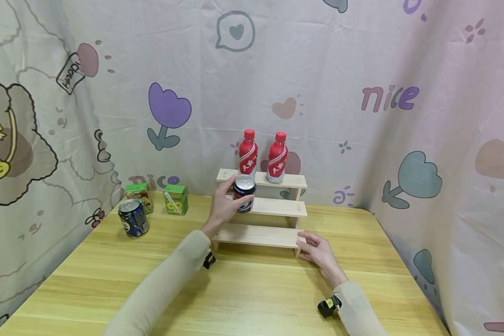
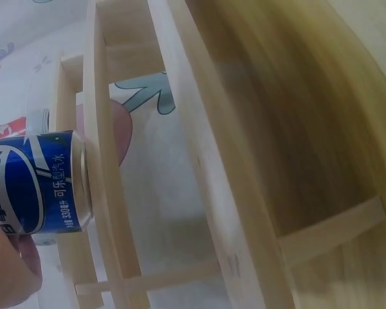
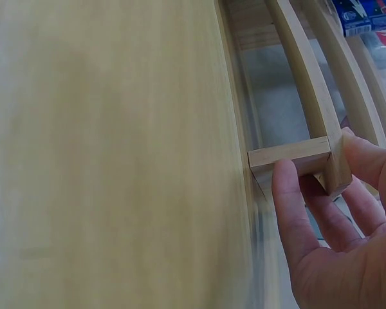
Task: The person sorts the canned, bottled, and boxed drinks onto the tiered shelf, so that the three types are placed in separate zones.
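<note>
My left hand [image 1: 227, 205] grips a blue cola can [image 1: 244, 192] upright, at the left part of the middle step of a three-step wooden rack [image 1: 273, 235]. In the left wrist view the bottom of the can [image 2: 48, 183] is right at the edge of a step board, with the fingers [image 2: 9, 273] around its side. My right hand [image 1: 319, 254] holds the right end of the lowest step; in the right wrist view the thumb and fingers [image 3: 293, 206] are about its corner. Two red-capped bottles, one left [image 1: 248, 154] and one right [image 1: 278, 158], stand on the top step.
On the table's left side stands another dark blue can [image 1: 133, 218]. Behind it are two green drink boxes, one left [image 1: 139, 196] and one right [image 1: 176, 199]. A printed curtain [image 1: 319, 70] hangs behind and beside the wooden table [image 1: 252, 298].
</note>
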### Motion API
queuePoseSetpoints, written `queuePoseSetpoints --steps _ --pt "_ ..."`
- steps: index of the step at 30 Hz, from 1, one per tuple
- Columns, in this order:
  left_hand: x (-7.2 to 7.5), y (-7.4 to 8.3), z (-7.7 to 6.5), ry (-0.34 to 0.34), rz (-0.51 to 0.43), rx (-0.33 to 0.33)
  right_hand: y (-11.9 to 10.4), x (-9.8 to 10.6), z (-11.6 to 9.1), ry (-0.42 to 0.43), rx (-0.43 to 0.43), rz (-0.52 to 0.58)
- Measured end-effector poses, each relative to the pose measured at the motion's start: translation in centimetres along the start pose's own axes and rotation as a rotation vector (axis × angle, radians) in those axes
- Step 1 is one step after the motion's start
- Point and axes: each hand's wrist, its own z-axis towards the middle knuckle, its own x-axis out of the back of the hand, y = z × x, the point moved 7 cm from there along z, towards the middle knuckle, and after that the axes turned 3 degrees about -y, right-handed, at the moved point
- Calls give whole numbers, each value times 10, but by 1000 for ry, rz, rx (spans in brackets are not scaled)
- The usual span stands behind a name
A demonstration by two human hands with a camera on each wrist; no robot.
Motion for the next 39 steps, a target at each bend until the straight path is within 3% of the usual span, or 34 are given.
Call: queuePoseSetpoints --steps 14,24,33,39 --pt "-20 0 3 -5 -86 -3 1 0 0 2 -5 -8" --pt "-39 2 6 -67 -40 10 -1 0 0 4 -9 -9" --pt "-52 5 9 -96 -69 -24 0 0 0 3 -12 1" --pt "-57 5 11 -96 -65 -2 0 0 0 3 -10 5"
